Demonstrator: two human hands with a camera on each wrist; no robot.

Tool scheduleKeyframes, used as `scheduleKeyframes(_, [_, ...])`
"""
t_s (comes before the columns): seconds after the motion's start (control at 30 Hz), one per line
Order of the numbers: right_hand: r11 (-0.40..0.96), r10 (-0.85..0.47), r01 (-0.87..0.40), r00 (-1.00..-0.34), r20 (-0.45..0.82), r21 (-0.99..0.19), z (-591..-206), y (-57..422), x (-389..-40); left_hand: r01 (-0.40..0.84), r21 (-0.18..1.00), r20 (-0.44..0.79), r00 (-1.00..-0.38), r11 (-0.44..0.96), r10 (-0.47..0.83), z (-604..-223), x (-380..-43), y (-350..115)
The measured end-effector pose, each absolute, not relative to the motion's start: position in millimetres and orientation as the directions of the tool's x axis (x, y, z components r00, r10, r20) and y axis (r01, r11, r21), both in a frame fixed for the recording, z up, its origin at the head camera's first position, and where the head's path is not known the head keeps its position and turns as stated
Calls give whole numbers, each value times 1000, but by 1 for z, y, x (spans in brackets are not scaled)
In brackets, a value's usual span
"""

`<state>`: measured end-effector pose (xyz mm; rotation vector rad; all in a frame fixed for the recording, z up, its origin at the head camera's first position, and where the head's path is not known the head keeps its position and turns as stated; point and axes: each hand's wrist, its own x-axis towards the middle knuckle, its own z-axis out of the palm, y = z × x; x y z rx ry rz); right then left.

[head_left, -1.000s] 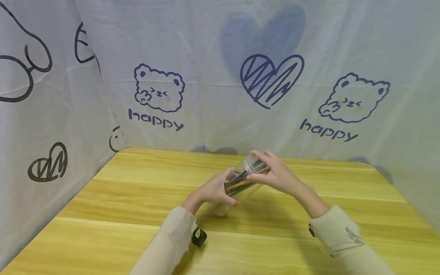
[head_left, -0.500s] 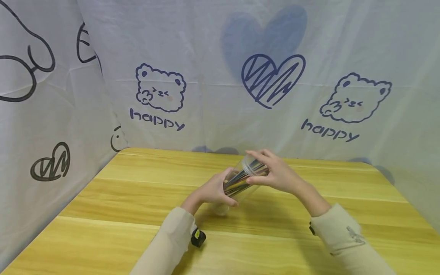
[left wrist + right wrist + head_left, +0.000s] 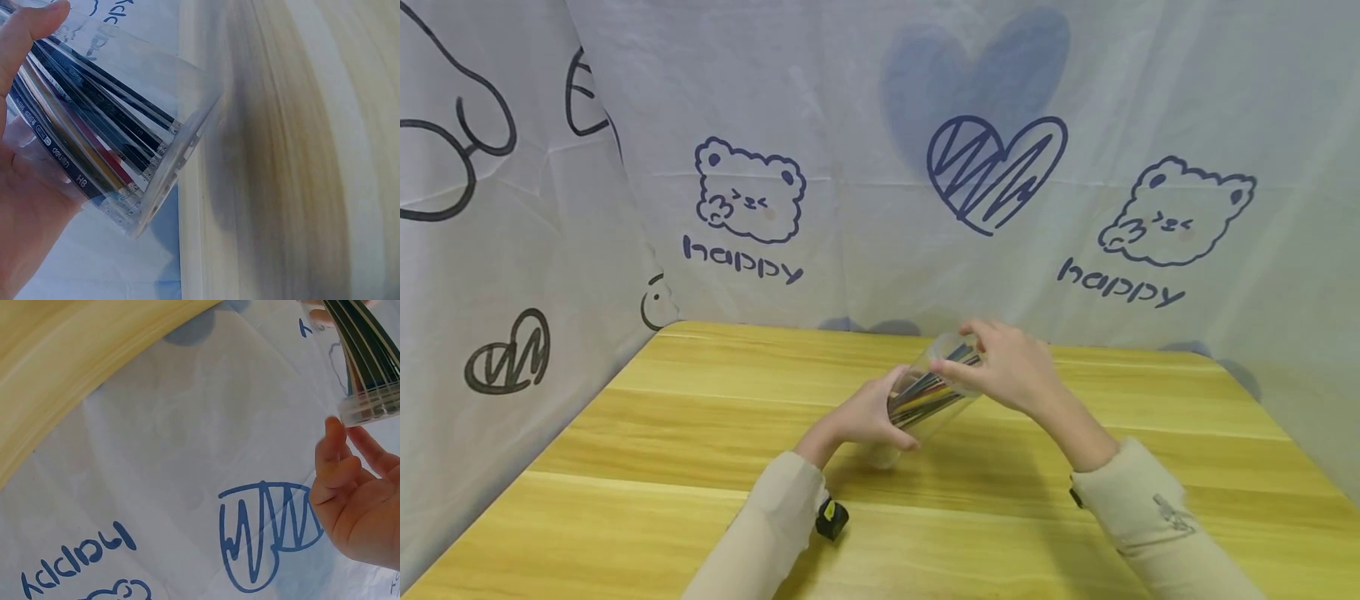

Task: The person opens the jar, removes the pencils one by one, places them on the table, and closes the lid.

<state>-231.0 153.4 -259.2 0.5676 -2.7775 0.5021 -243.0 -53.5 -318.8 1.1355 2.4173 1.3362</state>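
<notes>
A clear plastic canister (image 3: 934, 413) full of pencils (image 3: 94, 119) is held tilted above the table. My left hand (image 3: 867, 412) grips its lower part, thumb and fingers spread round the wall. Its ribbed bottom end (image 3: 169, 178) shows in the left wrist view, with dark, red and tan pencils inside. At the upper end my right hand (image 3: 1017, 369) pinches the clear lid (image 3: 370, 407) with thumb and curled fingers. In the right wrist view the lid is at the canister's end; whether it is loose I cannot tell.
Wooden table (image 3: 662, 433) stretches under both hands. Behind it hangs a white cloth (image 3: 865, 208) with bear, heart and "happy" drawings, and more cloth stands at the left. A small black device (image 3: 832, 518) sits at the left wrist.
The right hand has turned at the lid, its fingers curling further and its knuckles rising. The left hand and canister stay nearly still.
</notes>
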Motion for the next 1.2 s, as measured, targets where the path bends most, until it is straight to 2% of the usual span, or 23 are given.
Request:
scheduleKeyframes(0.1, [886,-321,-397,-897,303,-239,-256,153,-230,537,777,201,-706,328,679,-321,-246,-53])
scheduleKeyframes(0.2, [885,-323,-394,-903,282,-248,-254,154,-230,549,765,203,-703,338,682,-333,-256,-52])
scheduleKeyframes(0.3, [867,-335,-407,-903,267,-289,-254,156,-231,567,750,212,-694,342,688,-346,-267,-51])
scheduleKeyframes(0.57, [794,-374,-455,-888,266,-403,-257,160,-231,590,739,227,-673,325,704,-348,-269,-51])
scheduleKeyframes(0.93, [654,-542,-624,-781,310,-428,-257,165,-232,563,778,233,-669,278,706,-348,-268,-53])
scheduleKeyframes(1.2, [655,-573,-648,-761,304,-388,-256,167,-229,548,793,226,-670,266,707,-323,-248,-54])
